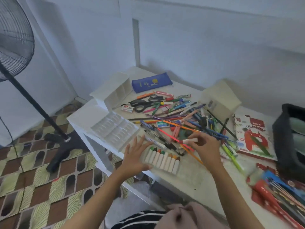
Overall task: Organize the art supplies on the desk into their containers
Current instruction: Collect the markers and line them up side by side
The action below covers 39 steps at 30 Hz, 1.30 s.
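Now our left hand [134,157] is flat with straight, spread fingers just beside the crayons [162,158] lined up on the counter [191,177], near the tray [113,129], while our right hand [205,146] pinches a pale crayon [191,140] in curled fingers at the near edge of the pens [181,116].

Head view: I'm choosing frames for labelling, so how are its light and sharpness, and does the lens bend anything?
Head view: soft, even, bluish light with no glare; the right hand, pinching a pale crayon, and the pencil packs at the lower right are smeared by motion; the crayon row is fairly sharp; the wide lens bows the wall ledge.
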### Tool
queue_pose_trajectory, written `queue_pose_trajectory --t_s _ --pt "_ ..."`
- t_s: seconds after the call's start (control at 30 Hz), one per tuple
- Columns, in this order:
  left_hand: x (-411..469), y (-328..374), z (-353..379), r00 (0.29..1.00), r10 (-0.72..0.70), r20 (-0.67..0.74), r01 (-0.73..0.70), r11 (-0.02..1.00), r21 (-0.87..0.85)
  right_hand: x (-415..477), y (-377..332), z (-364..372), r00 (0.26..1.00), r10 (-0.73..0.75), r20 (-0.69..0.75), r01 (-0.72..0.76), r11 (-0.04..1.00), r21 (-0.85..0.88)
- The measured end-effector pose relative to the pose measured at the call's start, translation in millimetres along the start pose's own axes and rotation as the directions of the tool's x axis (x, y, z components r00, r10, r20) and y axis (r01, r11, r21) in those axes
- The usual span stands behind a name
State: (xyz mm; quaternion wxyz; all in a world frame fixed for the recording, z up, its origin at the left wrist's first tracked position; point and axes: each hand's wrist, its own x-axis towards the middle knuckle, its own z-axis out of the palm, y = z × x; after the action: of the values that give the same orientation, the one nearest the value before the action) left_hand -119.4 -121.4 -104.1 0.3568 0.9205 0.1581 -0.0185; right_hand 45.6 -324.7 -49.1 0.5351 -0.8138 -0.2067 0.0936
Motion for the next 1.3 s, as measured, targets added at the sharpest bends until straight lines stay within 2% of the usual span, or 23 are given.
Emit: queue_pose_trajectory --t_s 0.1,0.27,0.33,0.5,0.63,0.9,1.07,1.3 --pt "2 -4 -2 0.999 0.02 0.049 -0.022 0.999 0.044 -34 4 1 1.0 0.01 -0.019 -0.011 0.998 -0.056" --pt "3 -3 -3 0.995 0.025 0.092 -0.033 0.996 0.088 -90 0 17 0.956 -0.082 -0.281 0.037 0.986 -0.163" --pt "5 -4 -4 0.995 0.019 0.094 -0.029 0.994 0.108 -105 2 26 0.937 -0.138 -0.322 0.064 0.972 -0.228" --pt "7 -2 -8 0.991 0.006 0.131 -0.021 0.993 0.116 -129 12 49 0.949 -0.222 -0.224 0.129 0.922 -0.365" --pt "6 1 -10 0.992 -0.003 0.126 -0.014 0.991 0.13 -135 8 55 0.953 -0.236 -0.192 0.145 0.906 -0.398" --pt "6 -2 -7 0.993 0.008 0.114 -0.023 0.991 0.132 -118 2 63 0.99 -0.098 -0.099 0.038 0.874 -0.484" --pt "6 -3 -7 0.993 0.01 0.118 -0.026 0.991 0.13 -114 4 58 0.991 -0.067 -0.113 0.006 0.882 -0.471" --pt "6 -2 -7 0.994 0.013 0.106 -0.028 0.99 0.136 -97 5 44 0.997 0.026 -0.069 -0.049 0.933 -0.357"
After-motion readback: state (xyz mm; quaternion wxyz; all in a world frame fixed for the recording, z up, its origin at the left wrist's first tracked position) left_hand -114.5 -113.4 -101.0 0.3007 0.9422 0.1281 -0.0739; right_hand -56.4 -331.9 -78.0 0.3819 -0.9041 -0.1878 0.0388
